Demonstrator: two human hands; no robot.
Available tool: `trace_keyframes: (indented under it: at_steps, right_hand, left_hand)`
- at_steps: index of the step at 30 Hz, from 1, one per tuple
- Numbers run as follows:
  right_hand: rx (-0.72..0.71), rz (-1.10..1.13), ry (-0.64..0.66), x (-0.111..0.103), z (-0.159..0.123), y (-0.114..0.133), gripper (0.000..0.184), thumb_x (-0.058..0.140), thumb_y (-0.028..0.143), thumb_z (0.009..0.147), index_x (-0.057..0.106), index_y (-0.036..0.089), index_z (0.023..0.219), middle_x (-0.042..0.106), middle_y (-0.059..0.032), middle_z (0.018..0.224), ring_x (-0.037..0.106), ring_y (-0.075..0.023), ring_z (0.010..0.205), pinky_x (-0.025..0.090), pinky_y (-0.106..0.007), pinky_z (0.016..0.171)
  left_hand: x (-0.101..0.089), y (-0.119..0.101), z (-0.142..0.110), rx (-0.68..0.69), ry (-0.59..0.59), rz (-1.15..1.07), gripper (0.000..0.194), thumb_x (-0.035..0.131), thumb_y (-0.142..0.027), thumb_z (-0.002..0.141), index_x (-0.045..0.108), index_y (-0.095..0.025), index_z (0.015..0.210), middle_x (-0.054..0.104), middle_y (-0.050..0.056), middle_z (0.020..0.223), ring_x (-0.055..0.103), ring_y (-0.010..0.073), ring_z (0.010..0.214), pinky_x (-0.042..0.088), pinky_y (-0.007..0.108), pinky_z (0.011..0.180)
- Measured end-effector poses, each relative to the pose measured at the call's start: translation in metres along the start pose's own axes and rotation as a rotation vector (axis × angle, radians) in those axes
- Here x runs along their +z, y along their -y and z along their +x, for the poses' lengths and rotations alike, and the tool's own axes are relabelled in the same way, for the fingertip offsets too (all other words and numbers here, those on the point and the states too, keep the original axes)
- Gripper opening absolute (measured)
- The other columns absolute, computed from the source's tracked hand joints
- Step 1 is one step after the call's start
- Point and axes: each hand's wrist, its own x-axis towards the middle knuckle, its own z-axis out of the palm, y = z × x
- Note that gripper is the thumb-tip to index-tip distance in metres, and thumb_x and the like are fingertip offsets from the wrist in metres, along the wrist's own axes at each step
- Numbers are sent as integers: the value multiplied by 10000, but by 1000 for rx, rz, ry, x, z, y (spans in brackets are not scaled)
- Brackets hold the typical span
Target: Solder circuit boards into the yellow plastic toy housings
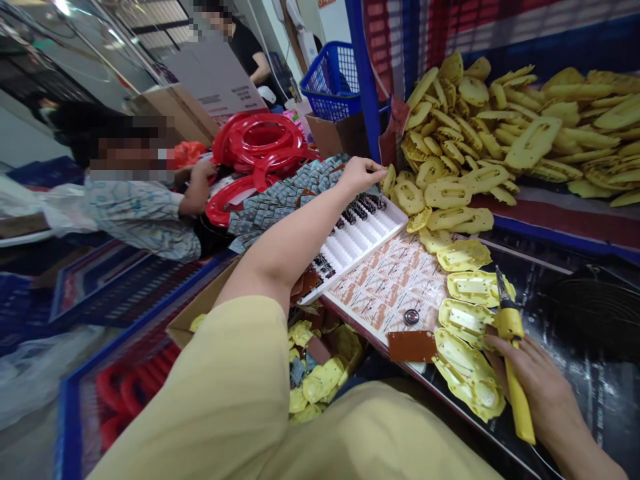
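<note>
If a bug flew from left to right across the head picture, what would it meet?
Patterned shirt → heaped red rings → the wearer's left hand → black disc → yellow tool.

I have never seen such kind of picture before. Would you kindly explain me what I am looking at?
There is no machine here, only a person's two bare hands. The single picture comes from a camera worn on the head, looking forward and down. The right hand holds a yellow tool with a pointed metal tip. The left hand reaches over a white tray toward yellow pieces; whether it grips one is unclear. On the worktop lie a row of yellow shells, a brown board and a small round dark part.
</note>
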Motion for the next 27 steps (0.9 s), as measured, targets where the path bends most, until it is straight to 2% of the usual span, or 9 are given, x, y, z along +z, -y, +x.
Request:
trace_keyframes:
  at_steps: [3,7,11,16,18,21,23,25,27]
  right_hand:
    - [-72,-83,-26,-3,7,-2,287,485,206,1124,702,257,1303,848,-43,1076,819,-247,1003,670,-411,996]
    - [54,-100,-73,-6,14,1,159,616,247,1102,733,265,1209,822,-36,996,785,-225,872,651,-418,1010]
    - [159,-79,13,-9,13,3,234,584,328,1133,752,249,1275,822,-85,1054,797,-261,972,654,-371,850]
    - [268,-126,34,-25,17,13,248,694,399,1104,769,238,1278,834,-86,1059,798,-239,913,648,-341,813]
    - [250,-144,-53,-40,22,22,202,745,393,1089,781,247,1224,844,-56,1024,797,-208,851,646,-315,802]
    - [153,-108,-155,-70,22,38,133,787,292,1070,790,275,1202,838,16,911,765,-139,703,616,-236,725]
    - [107,-83,-148,-91,15,47,297,754,324,1098,766,280,1391,831,22,866,768,-138,678,616,-221,703]
    - [115,-152,-184,-106,4,52,528,663,502,1138,651,263,1609,841,-23,899,796,-178,726,638,-254,698]
    - [136,-267,-276,-114,-8,53,629,618,614,1131,618,261,1652,845,-64,936,797,-212,740,643,-292,662]
  left_hand:
    - [2,-14,-17,-9,55,-344,183,814,-299,926,762,-145,842,845,53,892,808,211,961,620,320,941]
    - [24,-36,-44,-109,254,-595,204,749,-243,1041,698,-146,869,769,8,805,815,165,854,623,304,880]
    - [61,-57,-72,-109,544,-582,154,820,-204,1008,726,-132,909,724,-1,803,791,152,828,611,322,886]
    - [108,-93,-121,227,976,-316,98,905,-144,858,810,-131,876,743,8,754,739,152,799,580,318,853]
    - [123,-106,-141,362,1006,-171,46,851,-113,852,831,-155,857,763,2,751,734,148,794,566,303,841]
    - [140,-113,-163,480,944,-43,141,763,-117,883,874,-191,929,829,14,842,768,156,854,575,297,878]
    - [144,-112,-172,502,916,6,202,736,-138,901,895,-214,1000,869,31,937,795,173,911,588,312,920]
    - [145,-109,-178,492,905,54,231,731,-161,910,906,-228,1046,887,48,1010,811,197,960,597,335,953]
    - [143,-108,-183,478,902,96,251,723,-177,919,908,-227,1082,891,65,1055,816,217,992,601,353,966]
